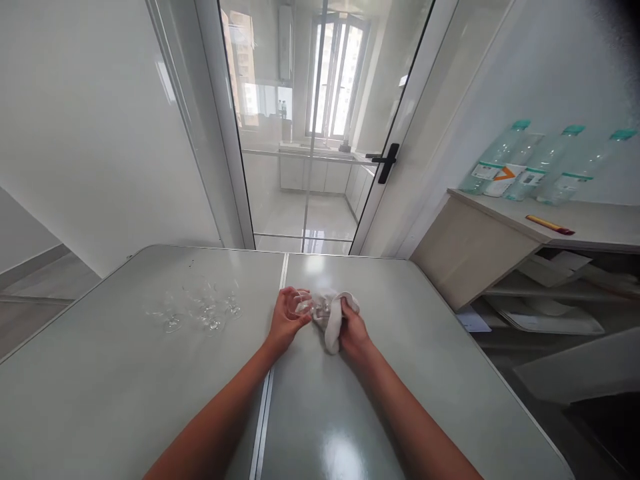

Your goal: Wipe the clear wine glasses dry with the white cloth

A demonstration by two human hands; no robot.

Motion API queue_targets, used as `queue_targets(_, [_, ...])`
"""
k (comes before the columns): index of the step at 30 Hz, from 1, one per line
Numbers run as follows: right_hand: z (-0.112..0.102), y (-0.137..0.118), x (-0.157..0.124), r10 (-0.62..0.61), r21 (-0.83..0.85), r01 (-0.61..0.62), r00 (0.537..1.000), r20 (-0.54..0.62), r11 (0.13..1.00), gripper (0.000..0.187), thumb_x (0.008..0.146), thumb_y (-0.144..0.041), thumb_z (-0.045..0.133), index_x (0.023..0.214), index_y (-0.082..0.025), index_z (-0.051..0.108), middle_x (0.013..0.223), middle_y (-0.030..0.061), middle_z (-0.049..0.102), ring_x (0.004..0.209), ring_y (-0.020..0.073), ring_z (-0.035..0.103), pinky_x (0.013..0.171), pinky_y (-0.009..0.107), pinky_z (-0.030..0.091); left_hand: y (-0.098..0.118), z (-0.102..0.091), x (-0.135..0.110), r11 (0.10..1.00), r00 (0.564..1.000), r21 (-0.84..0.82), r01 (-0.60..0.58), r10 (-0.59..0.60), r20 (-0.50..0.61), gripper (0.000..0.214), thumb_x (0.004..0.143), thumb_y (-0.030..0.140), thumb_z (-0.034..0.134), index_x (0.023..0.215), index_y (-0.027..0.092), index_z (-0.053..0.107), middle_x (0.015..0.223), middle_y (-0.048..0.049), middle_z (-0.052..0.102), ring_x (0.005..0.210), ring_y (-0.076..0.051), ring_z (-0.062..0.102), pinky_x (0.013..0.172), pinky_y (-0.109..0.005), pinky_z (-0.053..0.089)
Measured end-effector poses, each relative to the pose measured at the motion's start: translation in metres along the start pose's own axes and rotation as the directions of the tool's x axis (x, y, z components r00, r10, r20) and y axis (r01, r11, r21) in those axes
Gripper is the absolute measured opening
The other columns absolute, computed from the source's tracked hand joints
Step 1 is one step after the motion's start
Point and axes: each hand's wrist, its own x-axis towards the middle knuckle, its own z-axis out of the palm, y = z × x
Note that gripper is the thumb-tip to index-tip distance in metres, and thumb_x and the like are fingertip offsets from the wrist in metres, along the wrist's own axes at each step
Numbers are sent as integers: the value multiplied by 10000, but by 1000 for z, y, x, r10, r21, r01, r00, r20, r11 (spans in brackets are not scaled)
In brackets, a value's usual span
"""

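Observation:
Above the middle of the table, my left hand (287, 317) is closed round the bowl of a clear stemmed glass (303, 307), which lies sideways. My right hand (354, 328) grips a white cloth (333, 332), wrapped about the foot end of that glass and hanging down below it. The cloth covers much of the foot. Off to the left stand several more clear stemmed glasses (214, 325), grouped close together; their thin rims are hard to make out against the tabletop.
The pale grey table (150, 400) has a metal seam (263, 420) down its middle. A glass door (310, 200) with a black handle (385, 162) stands behind it. At right, a shelf unit (500, 233) bears several plastic bottles (530, 177) and a yellow-red stick-shaped packet (549, 225).

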Motion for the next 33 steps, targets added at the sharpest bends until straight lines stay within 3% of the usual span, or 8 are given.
queue_targets(4, [9, 6, -4, 34, -81, -18, 979, 202, 997, 331, 718, -419, 815, 948, -188, 753, 856, 47, 753, 688, 184, 625, 635, 287, 497, -2, 4, -7, 997, 993, 78, -6, -3, 116, 628, 704, 294, 899, 1166, 263, 475, 1278, -86, 620, 1259, -273, 605, 1033, -459, 539])
queue_targets(9, [-6, 18, 6, -75, -262, 92, 994, 76, 961, 320, 661, -427, 823, 798, -147, 749, 651, 3, 677, 587, 145, 538, 540, 250, 412, -12, 3, -13, 985, 976, 167, -47, 10, 218, 600, 690, 226, 901, 1146, 250, 512, 1289, -87, 614, 1272, -270, 595, 1063, -472, 527])
queue_targets(13, [-18, 16, 7, -130, -357, 111, 991, -31, 928, 359, 619, -453, 845, 756, -139, 735, 604, -19, 629, 565, 131, 498, 512, 234, 371, -12, 3, -13, 979, 987, 194, -60, 29, 157, 615, 693, 232, 899, 1163, 256, 503, 1294, -85, 600, 1266, -260, 594, 1058, -494, 535])
queue_targets(20, [-10, 19, 6, -28, -355, 78, 989, 145, 931, 392, 663, -485, 802, 832, -138, 733, 693, -2, 669, 625, 136, 532, 562, 232, 419, -5, 4, -12, 988, 991, 144, -57, 39, 126, 623, 738, 253, 873, 1224, 262, 483, 1294, -97, 611, 1239, -251, 612, 1039, -496, 553])
queue_targets(24, [-14, 17, 7, -104, -437, 115, 993, 49, 892, 352, 652, -480, 794, 710, -143, 711, 588, -16, 611, 582, 138, 500, 529, 236, 378, -9, 5, -14, 985, 985, 164, -47, 18, 174, 604, 704, 222, 892, 1187, 263, 531, 1285, -83, 617, 1277, -268, 595, 1078, -507, 527])
queue_targets(27, [-14, 4, 1, -276, -581, 227, 961, 3, 782, 290, 707, -426, 760, 658, -146, 701, 559, -15, 579, 602, 154, 504, 545, 245, 364, -13, 3, -12, 982, 991, 172, -76, 55, 119, 628, 707, 201, 889, 1217, 278, 531, 1305, -80, 623, 1258, -264, 613, 1067, -510, 533])
queue_targets(30, [-5, -8, -10, -465, -667, 396, 882, 83, 632, 244, 785, -365, 710, 894, -156, 771, 742, 15, 688, 733, 197, 582, 659, 265, 432, -14, -1, -8, 976, 996, 207, -71, 58, 66, 628, 740, 214, 869, 1274, 269, 543, 1328, -101, 643, 1215, -266, 647, 1082, -525, 516])
queue_targets(33, [8, -11, -17, -399, -522, 489, 872, 284, 698, 363, 847, -357, 657, 1170, -209, 729, 1020, 46, 738, 883, 224, 631, 800, 289, 477, -16, -5, -6, 983, 996, 179, -38, 23, 87, 654, 751, 242, 865, 1329, 248, 558, 1355, -130, 651, 1224, -290, 655, 1112, -528, 492])
